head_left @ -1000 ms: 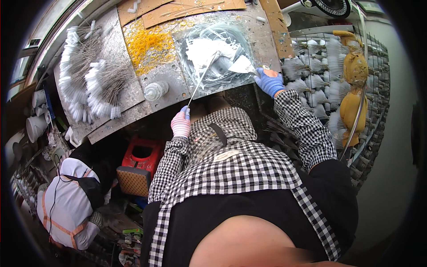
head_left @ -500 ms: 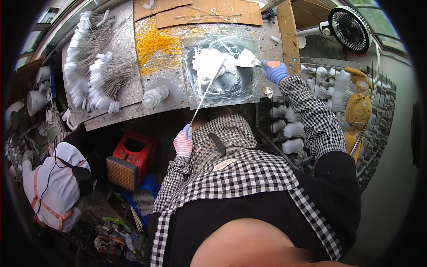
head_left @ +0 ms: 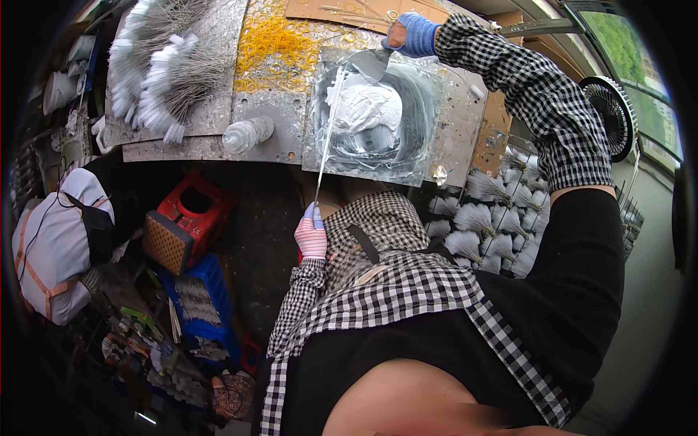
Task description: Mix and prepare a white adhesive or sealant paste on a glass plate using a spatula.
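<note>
Clear plastic bottle (head_left: 247,134) lying on the bench; red crate (head_left: 190,208) and blue crate (head_left: 198,299) below

sleeves: black-and-white checked, over both forearms
left hand (head_left: 311,236): pink glove, blue fingertip
right hand (head_left: 411,34): blue knit glove
torso: black apron over checked shirt

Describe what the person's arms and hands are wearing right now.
Both arms wear black-and-white checked sleeves over a black top. The left hand wears a pink-and-white striped knit glove with bluish fingertips. The right hand wears a blue knit glove.
</note>
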Demonstrator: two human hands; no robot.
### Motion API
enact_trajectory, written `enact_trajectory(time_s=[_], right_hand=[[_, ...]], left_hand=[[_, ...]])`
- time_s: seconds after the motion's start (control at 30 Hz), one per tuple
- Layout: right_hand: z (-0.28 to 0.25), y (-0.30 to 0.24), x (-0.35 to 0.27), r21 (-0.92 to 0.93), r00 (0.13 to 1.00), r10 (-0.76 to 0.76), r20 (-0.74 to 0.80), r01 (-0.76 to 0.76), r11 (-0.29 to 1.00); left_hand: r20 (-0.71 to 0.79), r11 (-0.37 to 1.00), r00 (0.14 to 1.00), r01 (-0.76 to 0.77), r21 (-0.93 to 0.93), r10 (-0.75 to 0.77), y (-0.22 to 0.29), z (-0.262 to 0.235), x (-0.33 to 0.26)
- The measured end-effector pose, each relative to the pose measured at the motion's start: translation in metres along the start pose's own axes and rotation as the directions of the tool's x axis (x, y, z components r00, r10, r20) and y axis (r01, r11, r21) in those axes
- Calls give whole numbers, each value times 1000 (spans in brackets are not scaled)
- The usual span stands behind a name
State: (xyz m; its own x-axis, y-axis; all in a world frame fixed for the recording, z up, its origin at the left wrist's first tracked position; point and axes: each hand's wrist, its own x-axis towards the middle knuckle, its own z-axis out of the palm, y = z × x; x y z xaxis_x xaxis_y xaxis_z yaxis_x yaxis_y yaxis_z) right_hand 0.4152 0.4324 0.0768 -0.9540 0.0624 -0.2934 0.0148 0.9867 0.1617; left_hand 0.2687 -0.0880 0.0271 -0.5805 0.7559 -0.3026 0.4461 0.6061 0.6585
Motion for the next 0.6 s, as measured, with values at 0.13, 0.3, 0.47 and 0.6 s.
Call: enact_trajectory(time_s=[0.13, 0.3, 0.47, 0.6], right_hand=[[-7, -1, 76, 152, 1000, 11, 1, -11, 988], [-61, -64, 65, 151, 982, -178, 65, 166, 974], [-64, -97, -7, 108, 995, -100, 30, 96, 989], [-55, -89, -71, 100, 963, 187, 194, -209, 973]], left_hand=[[6, 999, 999, 48, 4, -48, -2, -16, 4], [31, 997, 997, 73, 30, -74, -19, -42, 5], [129, 994, 992, 4, 106, -18, -17, -53, 10], [123, 992, 991, -67, 103, 54, -26, -47, 9]])
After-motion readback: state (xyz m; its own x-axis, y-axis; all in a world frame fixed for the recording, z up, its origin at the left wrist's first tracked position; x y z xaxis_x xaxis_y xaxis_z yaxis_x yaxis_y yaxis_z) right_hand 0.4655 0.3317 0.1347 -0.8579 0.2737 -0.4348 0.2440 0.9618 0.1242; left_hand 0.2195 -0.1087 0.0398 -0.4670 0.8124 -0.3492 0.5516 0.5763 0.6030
